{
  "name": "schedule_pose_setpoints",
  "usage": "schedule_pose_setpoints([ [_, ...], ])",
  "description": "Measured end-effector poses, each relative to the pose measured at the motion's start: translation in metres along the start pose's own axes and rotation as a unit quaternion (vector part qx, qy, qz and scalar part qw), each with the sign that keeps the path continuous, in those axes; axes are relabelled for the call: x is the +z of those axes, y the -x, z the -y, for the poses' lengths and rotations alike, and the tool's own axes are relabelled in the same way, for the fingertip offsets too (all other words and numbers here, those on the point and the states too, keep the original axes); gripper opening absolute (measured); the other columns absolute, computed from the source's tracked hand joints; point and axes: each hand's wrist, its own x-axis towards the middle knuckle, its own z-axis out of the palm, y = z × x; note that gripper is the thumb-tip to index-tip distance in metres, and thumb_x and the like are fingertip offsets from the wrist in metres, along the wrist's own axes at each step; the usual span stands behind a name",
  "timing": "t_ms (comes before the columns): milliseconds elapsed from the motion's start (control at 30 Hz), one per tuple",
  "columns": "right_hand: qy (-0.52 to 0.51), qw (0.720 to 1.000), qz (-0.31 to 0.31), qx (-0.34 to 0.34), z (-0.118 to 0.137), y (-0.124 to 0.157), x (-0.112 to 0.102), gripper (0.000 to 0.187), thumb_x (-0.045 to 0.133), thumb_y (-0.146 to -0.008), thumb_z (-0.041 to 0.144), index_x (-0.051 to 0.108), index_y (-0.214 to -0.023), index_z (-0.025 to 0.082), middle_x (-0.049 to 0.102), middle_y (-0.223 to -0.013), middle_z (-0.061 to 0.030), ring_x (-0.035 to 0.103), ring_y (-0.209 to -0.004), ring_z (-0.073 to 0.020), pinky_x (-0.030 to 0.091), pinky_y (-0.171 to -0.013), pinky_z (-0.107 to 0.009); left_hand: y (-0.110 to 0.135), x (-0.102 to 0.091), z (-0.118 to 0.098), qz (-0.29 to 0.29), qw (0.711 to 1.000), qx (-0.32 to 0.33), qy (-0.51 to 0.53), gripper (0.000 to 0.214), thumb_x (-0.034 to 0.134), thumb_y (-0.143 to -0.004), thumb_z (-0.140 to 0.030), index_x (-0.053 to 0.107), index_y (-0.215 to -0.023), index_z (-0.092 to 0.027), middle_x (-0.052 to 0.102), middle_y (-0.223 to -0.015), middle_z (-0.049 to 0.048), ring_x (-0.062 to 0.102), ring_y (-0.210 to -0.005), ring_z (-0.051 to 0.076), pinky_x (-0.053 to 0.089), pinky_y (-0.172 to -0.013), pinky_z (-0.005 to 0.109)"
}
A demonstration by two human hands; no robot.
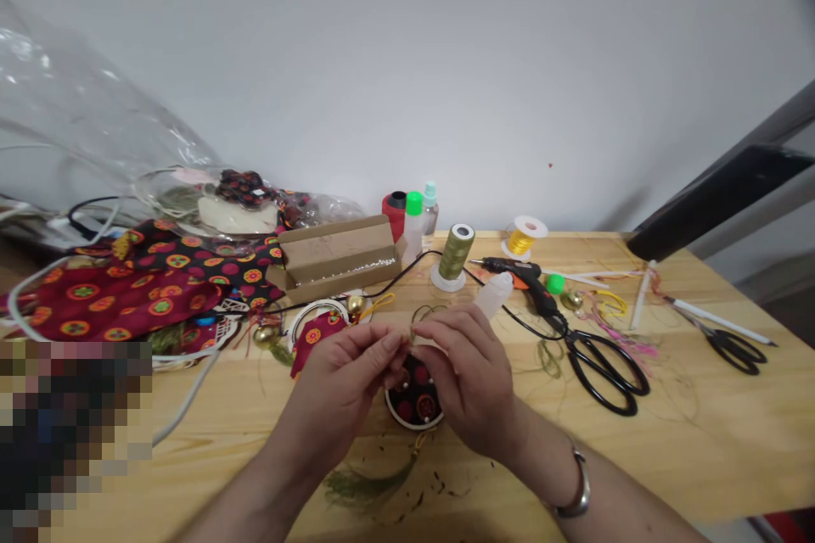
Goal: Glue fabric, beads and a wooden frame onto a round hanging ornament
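My left hand (pixel 347 377) and my right hand (pixel 468 369) meet over the middle of the wooden table (pixel 668 433), fingers pinched together. Between them sits a small round ornament (pixel 415 397) covered in dark red patterned fabric with a white rim and pearl-like pins. Both hands pinch at its top edge, where an olive thread loop (pixel 425 311) rises. A green tassel (pixel 373 482) trails from the ornament toward me. A bracelet circles my right wrist.
Black scissors (pixel 604 369) and a hot glue gun (pixel 528 280) lie to the right, more scissors (pixel 732 344) farther right. Behind stand an olive thread spool (pixel 455 254), a gold wire spool (pixel 523 239), bottles (pixel 413 229) and a cardboard box (pixel 337 259). Patterned fabric (pixel 127 288) and plastic bags fill the left.
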Motion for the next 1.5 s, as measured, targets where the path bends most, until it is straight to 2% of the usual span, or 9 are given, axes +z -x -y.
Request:
schedule_pose_setpoints([
  [233,-0.008,0.999,0.023,0.034,-0.004,0.003,0.003,0.015,0.053,-0.088,0.009,0.063,-0.097,0.014,0.067,-0.087,-0.0086,0.055,-0.083,-0.0192,0.049,-0.075,-0.037,-0.004,-0.006,0.009,0.009,1.000,0.008,-0.021,0.016,0.070,-0.075,-0.028,0.074,-0.081,-0.014,0.061,-0.065,0.0017,0.048,-0.060,0.008,0.039,-0.057,0.019],
  [400,0.008,0.999,0.028,0.039,-0.007,0.006,0.006,0.013,0.055,-0.087,0.010,0.064,-0.096,0.013,0.068,-0.087,-0.0087,0.056,-0.082,-0.0188,0.048,-0.076,-0.036,-0.005,-0.011,0.011,-0.020,0.999,0.003,0.038,0.017,0.074,-0.071,-0.028,0.075,-0.082,-0.015,0.065,-0.066,0.0016,0.049,-0.058,0.006,0.040,-0.056,0.016],
  [567,0.027,0.998,0.036,0.048,-0.009,0.007,0.007,0.012,0.063,-0.084,0.017,0.063,-0.095,0.013,0.067,-0.085,-0.0086,0.056,-0.080,-0.0201,0.048,-0.072,-0.037,-0.004,-0.015,0.013,-0.037,0.998,0.016,0.039,0.014,0.074,-0.071,-0.026,0.076,-0.082,-0.018,0.071,-0.078,0.0035,0.052,-0.060,0.006,0.042,-0.058,0.015],
  [733,0.017,0.999,0.031,0.022,-0.009,0.004,0.006,0.010,0.061,-0.083,0.009,0.065,-0.091,0.014,0.068,-0.080,-0.0071,0.055,-0.078,-0.0184,0.049,-0.074,-0.036,-0.003,-0.014,0.014,-0.028,0.999,0.013,0.021,0.017,0.075,-0.070,-0.028,0.076,-0.083,-0.017,0.064,-0.060,0.0002,0.051,-0.057,0.006,0.040,-0.056,0.015],
  [833,0.011,0.999,0.028,0.014,-0.005,0.001,0.004,0.011,0.057,-0.084,0.006,0.065,-0.086,0.014,0.068,-0.078,-0.0072,0.054,-0.076,-0.0175,0.049,-0.073,-0.035,-0.003,-0.012,0.014,-0.030,0.999,0.002,0.020,0.018,0.076,-0.068,-0.029,0.077,-0.081,-0.016,0.062,-0.056,-0.0003,0.050,-0.055,0.006,0.038,-0.053,0.015],
  [1067,0.010,0.998,0.039,0.052,-0.001,-0.004,-0.001,0.021,0.048,-0.089,0.009,0.058,-0.072,0.016,0.060,-0.066,-0.0051,0.050,-0.068,-0.0170,0.044,-0.064,-0.033,0.000,-0.011,0.012,0.004,1.000,-0.016,0.007,0.018,0.072,-0.072,-0.030,0.075,-0.081,-0.014,0.058,-0.052,-0.0008,0.047,-0.051,0.006,0.036,-0.051,0.017],
  [1267,-0.065,0.996,-0.001,0.060,-0.002,-0.002,-0.001,0.008,0.060,-0.084,0.010,0.065,-0.080,0.015,0.063,-0.070,-0.0040,0.052,-0.072,-0.0158,0.046,-0.069,-0.032,-0.001,-0.011,0.011,0.020,0.999,-0.011,-0.033,0.017,0.070,-0.075,-0.031,0.074,-0.070,-0.015,0.055,-0.050,-0.0026,0.044,-0.050,0.005,0.034,-0.050,0.016],
  [1367,-0.107,0.990,0.002,0.087,-0.001,-0.001,0.002,0.006,0.065,-0.081,0.011,0.069,-0.084,0.015,0.065,-0.072,-0.0043,0.053,-0.073,-0.0160,0.046,-0.069,-0.032,-0.001,-0.013,0.013,0.022,0.999,-0.009,-0.043,0.016,0.072,-0.073,-0.031,0.072,-0.068,-0.016,0.055,-0.052,-0.0030,0.046,-0.051,0.005,0.036,-0.051,0.016],
  [1500,-0.169,0.978,0.008,0.125,0.002,-0.004,0.003,0.004,0.069,-0.077,0.011,0.071,-0.080,0.013,0.064,-0.068,-0.0047,0.055,-0.071,-0.0163,0.047,-0.066,-0.031,-0.001,-0.014,0.015,0.011,0.999,-0.004,-0.044,0.015,0.076,-0.068,-0.031,0.072,-0.067,-0.017,0.059,-0.055,-0.0027,0.048,-0.052,0.006,0.037,-0.051,0.016],
])
